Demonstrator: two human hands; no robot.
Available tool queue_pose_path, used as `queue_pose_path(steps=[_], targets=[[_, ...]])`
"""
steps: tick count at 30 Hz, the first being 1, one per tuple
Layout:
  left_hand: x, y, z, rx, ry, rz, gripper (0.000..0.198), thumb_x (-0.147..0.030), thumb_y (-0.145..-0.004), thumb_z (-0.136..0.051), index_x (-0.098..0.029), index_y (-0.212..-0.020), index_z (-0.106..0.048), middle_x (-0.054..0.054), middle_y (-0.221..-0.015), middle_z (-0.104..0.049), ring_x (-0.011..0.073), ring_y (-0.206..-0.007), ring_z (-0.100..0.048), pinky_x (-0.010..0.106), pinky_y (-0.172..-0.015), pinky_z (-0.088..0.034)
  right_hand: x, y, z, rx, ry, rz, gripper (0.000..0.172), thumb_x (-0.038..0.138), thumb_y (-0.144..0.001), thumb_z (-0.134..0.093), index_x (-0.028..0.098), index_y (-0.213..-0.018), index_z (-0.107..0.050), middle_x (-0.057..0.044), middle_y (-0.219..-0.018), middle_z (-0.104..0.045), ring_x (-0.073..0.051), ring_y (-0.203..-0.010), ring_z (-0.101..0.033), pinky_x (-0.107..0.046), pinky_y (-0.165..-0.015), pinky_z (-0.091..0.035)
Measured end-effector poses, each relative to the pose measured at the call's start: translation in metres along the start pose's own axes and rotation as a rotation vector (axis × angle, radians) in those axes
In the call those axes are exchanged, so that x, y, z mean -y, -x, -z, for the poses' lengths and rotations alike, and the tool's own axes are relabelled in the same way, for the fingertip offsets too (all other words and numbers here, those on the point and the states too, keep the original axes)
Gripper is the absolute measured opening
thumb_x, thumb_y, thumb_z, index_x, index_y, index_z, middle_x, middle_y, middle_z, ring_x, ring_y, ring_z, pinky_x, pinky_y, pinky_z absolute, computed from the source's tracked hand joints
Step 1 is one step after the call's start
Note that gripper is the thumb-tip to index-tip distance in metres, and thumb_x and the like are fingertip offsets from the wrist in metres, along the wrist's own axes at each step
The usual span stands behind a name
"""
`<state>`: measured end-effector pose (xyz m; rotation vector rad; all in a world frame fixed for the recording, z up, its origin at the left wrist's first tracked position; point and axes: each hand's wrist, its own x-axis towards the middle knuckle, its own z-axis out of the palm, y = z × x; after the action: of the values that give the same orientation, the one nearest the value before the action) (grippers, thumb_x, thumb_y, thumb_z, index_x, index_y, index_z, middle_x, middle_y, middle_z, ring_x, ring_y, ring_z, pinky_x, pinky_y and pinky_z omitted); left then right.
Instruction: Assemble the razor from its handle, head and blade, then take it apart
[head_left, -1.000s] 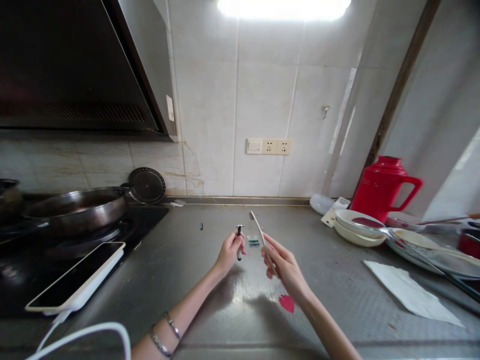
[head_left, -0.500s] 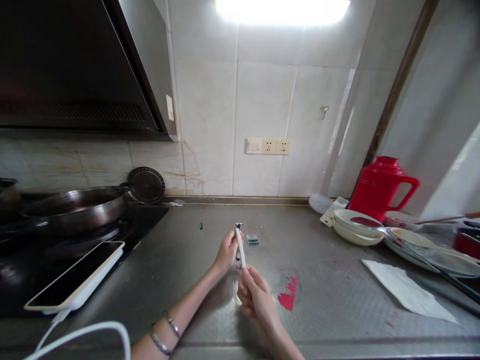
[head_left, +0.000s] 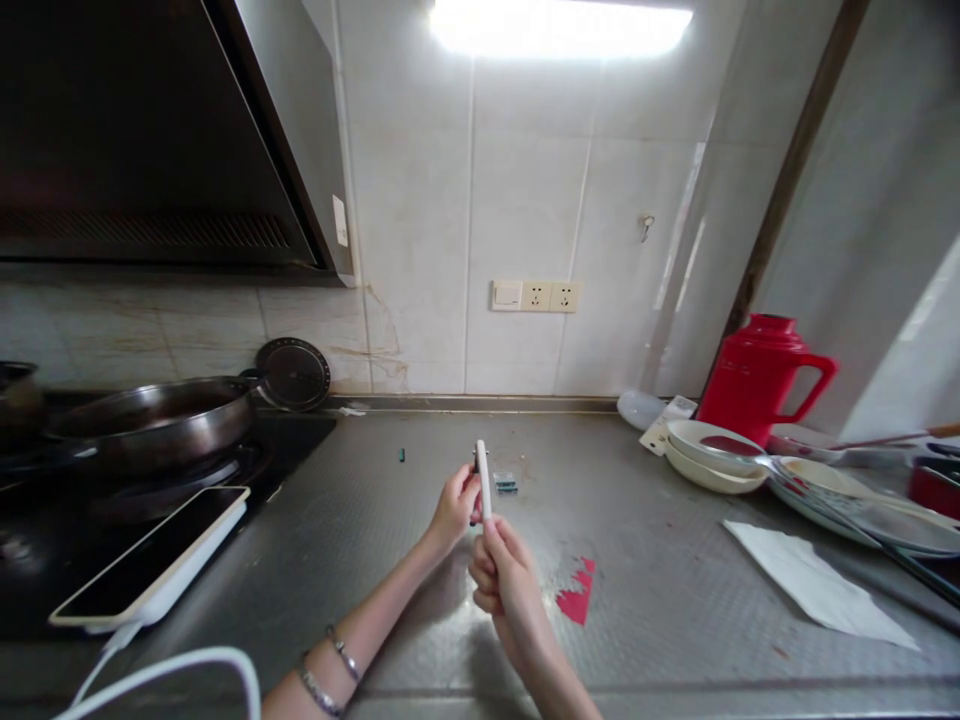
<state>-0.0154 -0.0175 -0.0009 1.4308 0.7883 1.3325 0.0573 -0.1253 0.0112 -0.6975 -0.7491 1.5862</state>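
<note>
My left hand [head_left: 452, 508] is closed around a small dark razor-like tool, mostly hidden behind a slim white stick [head_left: 484, 480]. My right hand [head_left: 501, 575] grips that white stick near its lower end and holds it upright right in front of the dark tool. Both hands hover over the steel counter [head_left: 375, 560]. A small teal cartridge piece [head_left: 506, 482] lies on the counter just behind the hands, and a tiny dark bit [head_left: 403, 455] lies farther left.
A phone [head_left: 146, 555] with a white cable lies at the left by the stove and a pan [head_left: 150, 420]. Red scraps [head_left: 576, 598] lie on the counter. A red thermos jug [head_left: 757, 375], stacked plates [head_left: 712, 455] and a paper sheet [head_left: 814, 585] are at the right.
My right hand swung the white stick from a tilted pose at the right to upright in front of the tool in my left hand, and drew closer to it.
</note>
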Motion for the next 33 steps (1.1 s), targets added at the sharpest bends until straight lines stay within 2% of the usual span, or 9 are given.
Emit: queue_pose_path(steps=[2,7,12,18,23,26,30,33], targets=[[-0.003,0.000,0.000,-0.007,-0.031,-0.008,0.022,-0.038,-0.078,-0.051,-0.016,-0.077,-0.050,-0.006,-0.054,-0.043,0.0044,-0.040,-0.036,0.016,-0.039,-0.028,0.002,-0.003,-0.001,0.000,-0.016,0.015,0.041,0.052,-0.067,-0.065,0.022,-0.080,-0.042,0.012,-0.052,-0.025,-0.001,-0.039,-0.011,-0.015,-0.035,-0.004],[-0.004,-0.002,0.001,-0.047,0.014,0.022,0.023,-0.040,-0.078,-0.050,-0.018,-0.080,-0.049,-0.007,-0.054,-0.042,0.0054,-0.041,-0.039,0.016,-0.039,-0.029,-0.004,-0.001,0.002,0.001,-0.012,-0.088,0.041,0.053,-0.067,-0.064,0.021,-0.083,-0.045,0.012,-0.050,-0.026,-0.001,-0.039,-0.012,-0.015,-0.035,-0.003],[-0.006,0.000,-0.001,-0.016,-0.030,0.004,0.025,-0.042,-0.077,-0.050,-0.017,-0.076,-0.048,-0.007,-0.052,-0.042,0.0055,-0.040,-0.039,0.017,-0.040,-0.033,0.012,-0.006,0.001,-0.001,-0.033,0.004,0.043,0.053,-0.064,-0.067,0.021,-0.081,-0.044,0.012,-0.049,-0.026,-0.001,-0.038,-0.011,-0.015,-0.035,-0.002],[-0.002,-0.001,0.000,0.013,-0.062,-0.001,0.028,-0.045,-0.078,-0.047,-0.018,-0.073,-0.045,-0.008,-0.050,-0.041,0.0054,-0.037,-0.038,0.017,-0.037,-0.031,0.016,-0.002,0.005,-0.022,-0.037,-0.066,0.043,0.052,-0.063,-0.068,0.022,-0.078,-0.041,0.012,-0.050,-0.027,-0.001,-0.039,-0.011,-0.015,-0.036,-0.001],[0.000,-0.002,0.001,0.027,-0.044,-0.014,0.028,-0.045,-0.078,-0.049,-0.017,-0.080,-0.048,-0.008,-0.051,-0.042,0.0051,-0.038,-0.038,0.017,-0.039,-0.033,0.028,-0.003,0.001,-0.022,-0.040,-0.045,0.046,0.051,-0.059,-0.071,0.021,-0.076,-0.041,0.013,-0.048,-0.026,0.000,-0.038,-0.010,-0.015,-0.036,-0.001],[-0.002,-0.002,0.002,0.019,-0.047,-0.015,0.028,-0.045,-0.078,-0.049,-0.017,-0.079,-0.048,-0.008,-0.050,-0.041,0.0049,-0.038,-0.037,0.017,-0.039,-0.033,0.026,-0.005,0.000,-0.026,-0.031,-0.065,0.049,0.053,-0.056,-0.072,0.021,-0.078,-0.043,0.013,-0.048,-0.026,0.000,-0.038,-0.011,-0.014,-0.036,-0.001],[-0.006,-0.003,0.004,-0.024,-0.056,0.018,0.030,-0.047,-0.077,-0.048,-0.018,-0.075,-0.045,-0.009,-0.050,-0.040,0.0038,-0.034,-0.035,0.016,-0.034,-0.028,0.012,-0.004,0.008,-0.010,0.020,-0.101,0.045,0.053,-0.062,-0.067,0.022,-0.085,-0.045,0.013,-0.048,-0.028,-0.001,-0.037,-0.011,-0.015,-0.035,-0.002],[-0.009,-0.002,0.003,-0.040,-0.024,0.064,0.030,-0.047,-0.077,-0.047,-0.018,-0.078,-0.046,-0.009,-0.049,-0.038,0.0035,-0.032,-0.031,0.016,-0.031,-0.024,0.019,-0.014,0.021,-0.007,0.200,0.013,0.044,0.058,-0.066,-0.060,0.022,-0.088,-0.049,0.011,-0.049,-0.035,-0.002,-0.035,-0.016,-0.016,-0.033,-0.008]])
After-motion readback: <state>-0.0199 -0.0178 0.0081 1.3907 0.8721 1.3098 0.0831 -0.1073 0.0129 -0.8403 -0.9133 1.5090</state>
